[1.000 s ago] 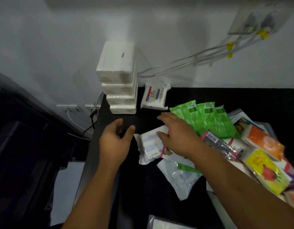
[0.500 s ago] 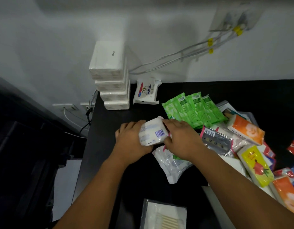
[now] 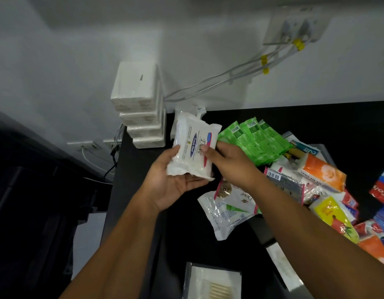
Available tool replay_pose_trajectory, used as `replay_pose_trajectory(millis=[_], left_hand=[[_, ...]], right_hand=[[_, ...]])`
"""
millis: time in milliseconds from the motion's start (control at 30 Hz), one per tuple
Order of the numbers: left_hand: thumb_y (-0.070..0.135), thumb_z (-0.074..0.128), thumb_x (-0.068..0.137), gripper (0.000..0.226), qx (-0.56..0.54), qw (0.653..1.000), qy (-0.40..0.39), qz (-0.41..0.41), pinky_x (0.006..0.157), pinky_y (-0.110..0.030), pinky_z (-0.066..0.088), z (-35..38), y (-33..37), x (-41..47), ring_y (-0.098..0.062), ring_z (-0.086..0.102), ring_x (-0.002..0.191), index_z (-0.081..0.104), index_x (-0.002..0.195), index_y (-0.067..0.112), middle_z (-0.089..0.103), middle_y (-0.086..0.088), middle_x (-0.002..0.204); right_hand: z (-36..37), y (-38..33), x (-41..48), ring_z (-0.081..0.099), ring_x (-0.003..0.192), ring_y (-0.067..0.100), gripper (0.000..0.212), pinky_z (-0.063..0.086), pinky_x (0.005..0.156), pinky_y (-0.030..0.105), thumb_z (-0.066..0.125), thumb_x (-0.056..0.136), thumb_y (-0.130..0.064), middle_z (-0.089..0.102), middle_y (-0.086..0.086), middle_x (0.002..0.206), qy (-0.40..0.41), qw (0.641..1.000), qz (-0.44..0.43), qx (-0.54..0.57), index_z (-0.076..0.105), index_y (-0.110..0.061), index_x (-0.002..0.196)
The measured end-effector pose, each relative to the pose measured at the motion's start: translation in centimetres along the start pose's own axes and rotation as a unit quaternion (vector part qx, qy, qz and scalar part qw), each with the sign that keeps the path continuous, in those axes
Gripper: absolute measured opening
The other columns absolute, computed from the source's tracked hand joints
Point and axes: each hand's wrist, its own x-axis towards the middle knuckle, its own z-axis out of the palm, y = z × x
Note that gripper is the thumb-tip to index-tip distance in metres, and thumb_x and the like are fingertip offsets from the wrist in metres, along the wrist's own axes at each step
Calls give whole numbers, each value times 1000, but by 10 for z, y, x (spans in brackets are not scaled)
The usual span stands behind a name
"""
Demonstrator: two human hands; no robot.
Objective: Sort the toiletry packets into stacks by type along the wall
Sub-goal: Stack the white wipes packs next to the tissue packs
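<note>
1. White plastic, with a blue and red label: the wipes packet [image 3: 193, 149] is held up off the black table [image 3: 316, 117], in both hands at once.
2. Left hand [image 3: 171, 186] lies palm up beneath the packet's near end, thumb curled up its left edge and fingers wrapped under it, so it seems to carry the weight.
3. Right hand [image 3: 230, 162] pinches the packet's right edge, thumb on the printed face, the other fingers hidden behind.
4. Its long axis runs away from the person, and the far end points at the wall [image 3: 78, 61].
5. Just beyond that far end a matching packet [image 3: 197, 110] stands against the wall, partly hidden, just beside the stack of tissue packs [image 3: 139, 108].
6. Judging by this, the coming move is a short push straight ahead along the packet's own length, then a lay-down on or against its twin.
7. Both hands are about equally near that spot; the left sits closer to the tissue stack.
8. Green packets [image 3: 256, 139] lie to the right, outside that path.
</note>
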Motion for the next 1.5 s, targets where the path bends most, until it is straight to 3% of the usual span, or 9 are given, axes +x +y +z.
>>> replay_pose_trajectory(millis=[233, 367, 433, 567, 767, 933, 1100, 1333, 1500], left_hand=[[34, 53, 102, 33, 184, 967, 157, 79, 87, -41, 59, 16, 3, 19, -27, 69, 111, 66, 125, 15, 75, -6, 115], [20, 76, 88, 50, 305, 909, 215, 187, 90, -35, 59, 12, 9, 29, -10, 70, 105, 54, 133, 21, 72, 4, 115], [14, 80, 83, 65, 346, 897, 194, 197, 89, -32, 59, 7, 17, 31, -8, 68, 108, 48, 139, 23, 69, 4, 118], [16, 79, 85, 37, 474, 866, 84, 132, 95, -38, 57, 7, 39, 25, -10, 71, 103, 69, 119, 25, 76, 4, 108], [9, 74, 88, 21, 298, 929, 160, 147, 85, -47, 60, 4, 40, 35, -29, 73, 99, 70, 109, 9, 76, -11, 101], [6, 67, 93, 22, 54, 943, 276, 177, 70, -35, 62, 14, 19, 54, -27, 74, 92, 56, 111, 2, 72, -17, 109], [3, 66, 92, 29, 62, 906, 355, 220, 77, -38, 63, 17, 10, 84, -25, 74, 94, 57, 119, 0, 72, -15, 110], [16, 64, 90, 36, 464, 767, 382, 225, 77, -30, 51, 13, 6, 92, -22, 66, 104, 58, 126, 13, 67, -5, 117], [35, 69, 89, 57, 564, 703, 385, 199, 84, -38, 51, 10, 4, 95, -31, 59, 113, 48, 137, 12, 45, -13, 142]], right_hand=[[-1, 8, 24, 72, 97, 14, 17, 56, 94, 42, 65, 95, -22, 76, -2, 105, 63, 987, 38, 145, 69, -19, 111], [-15, 7, 27, 74, 84, 17, 26, 60, 69, 32, 67, 93, -18, 76, -1, 100, -20, 996, 23, 86, 67, -20, 119], [-27, 4, 28, 75, 80, 25, 36, 61, 62, 37, 70, 90, -15, 76, 2, 99, -112, 993, 27, 27, 65, -23, 124], [-44, -8, 42, 73, 97, 21, 47, 58, 91, 41, 81, 76, -8, 76, 4, 105, -178, 983, 9, -39, 69, -14, 121], [-48, -24, 69, 74, 82, 14, 38, 58, 70, 25, 85, 73, -10, 75, 7, 97, 0, 997, -6, 71, 69, -14, 106], [-39, -19, 80, 73, 83, 32, 35, 59, 79, 46, 73, 88, -19, 74, 14, 104, -1, 992, 81, 92, 62, -7, 119], [0, -12, 95, 71, 96, 25, 36, 60, 84, 42, 68, 90, -5, 70, 18, 116, 69, 994, 61, 55, 62, 2, 125], [12, -7, 114, 70, 94, 23, 25, 56, 92, 44, 68, 90, -15, 73, 11, 107, 153, 986, 61, 2, 72, -3, 111], [14, -6, 114, 69, 91, 22, 27, 57, 84, 37, 56, 97, -21, 72, 9, 104, 131, 987, 87, 1, 71, -4, 112]])
